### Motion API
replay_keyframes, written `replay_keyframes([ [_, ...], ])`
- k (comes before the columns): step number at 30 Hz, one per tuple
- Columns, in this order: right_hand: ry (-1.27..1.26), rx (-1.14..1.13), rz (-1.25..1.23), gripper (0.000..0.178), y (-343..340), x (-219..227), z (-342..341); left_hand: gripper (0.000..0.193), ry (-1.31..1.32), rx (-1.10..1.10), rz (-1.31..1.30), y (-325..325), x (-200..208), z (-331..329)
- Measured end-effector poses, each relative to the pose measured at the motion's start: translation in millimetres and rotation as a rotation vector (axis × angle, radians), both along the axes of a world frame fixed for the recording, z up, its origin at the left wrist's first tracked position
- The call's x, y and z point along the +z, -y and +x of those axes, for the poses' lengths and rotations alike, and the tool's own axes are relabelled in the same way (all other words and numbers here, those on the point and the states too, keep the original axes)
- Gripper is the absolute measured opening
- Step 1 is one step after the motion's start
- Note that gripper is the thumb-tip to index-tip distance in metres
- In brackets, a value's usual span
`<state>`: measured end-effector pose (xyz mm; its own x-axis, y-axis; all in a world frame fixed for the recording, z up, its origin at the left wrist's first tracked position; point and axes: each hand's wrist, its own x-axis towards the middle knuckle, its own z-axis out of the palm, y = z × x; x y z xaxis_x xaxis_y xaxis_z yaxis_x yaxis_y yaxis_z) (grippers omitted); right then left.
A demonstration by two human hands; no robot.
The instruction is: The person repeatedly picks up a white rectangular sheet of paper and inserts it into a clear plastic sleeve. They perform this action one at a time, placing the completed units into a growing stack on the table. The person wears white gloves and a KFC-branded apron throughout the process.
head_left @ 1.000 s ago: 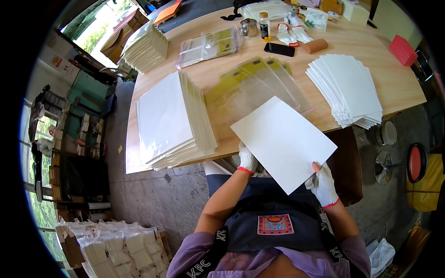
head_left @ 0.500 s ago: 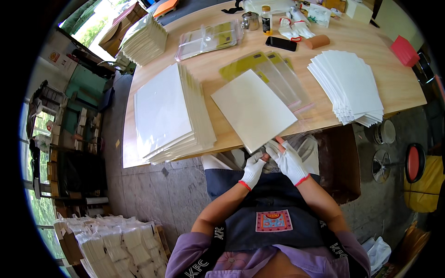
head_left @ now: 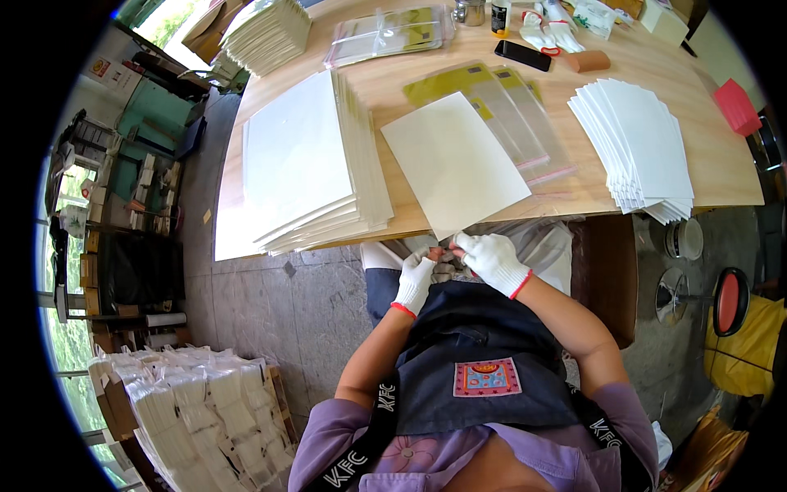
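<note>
A white board (head_left: 457,164) lies tilted on the wooden table, its near corner jutting past the front edge. Right at that corner my right hand (head_left: 495,261), in a white glove with bare fingertips, has thumb and fingers pinched together. My left hand (head_left: 416,280), gloved alike, is closed just to the left, its fingertips a short gap away. Whatever the fingertips hold is too small or hidden to make out. Partly under the board, clear plastic sleeves with yellow-green print (head_left: 459,82) are fanned out.
A tall stack of white boards in clear sleeves (head_left: 295,156) stands at left, and fanned white boards (head_left: 635,143) at right. Farther back are bundled sleeves (head_left: 385,39), a black phone (head_left: 522,56) and spare gloves (head_left: 551,31). An open carton (head_left: 605,283) sits below the table's edge.
The view has shifted, so the table appears higher. My right fingers have curled in at the board's near corner, and my left hand has moved left, away from the right.
</note>
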<state>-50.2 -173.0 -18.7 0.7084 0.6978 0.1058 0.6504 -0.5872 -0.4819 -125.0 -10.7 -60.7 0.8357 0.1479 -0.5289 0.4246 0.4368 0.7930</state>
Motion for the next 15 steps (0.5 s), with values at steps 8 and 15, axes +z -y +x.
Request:
replay_keyframes([
  [8,0.093,0.159,-0.126,0.014,-22,1,6,0.024,0.055,-0.07,0.026,-8,8,5],
  [15,-1.379,-0.304,1.759,0.012,173,-36,33,0.028,0.177,0.036,0.232,-21,2,-19],
])
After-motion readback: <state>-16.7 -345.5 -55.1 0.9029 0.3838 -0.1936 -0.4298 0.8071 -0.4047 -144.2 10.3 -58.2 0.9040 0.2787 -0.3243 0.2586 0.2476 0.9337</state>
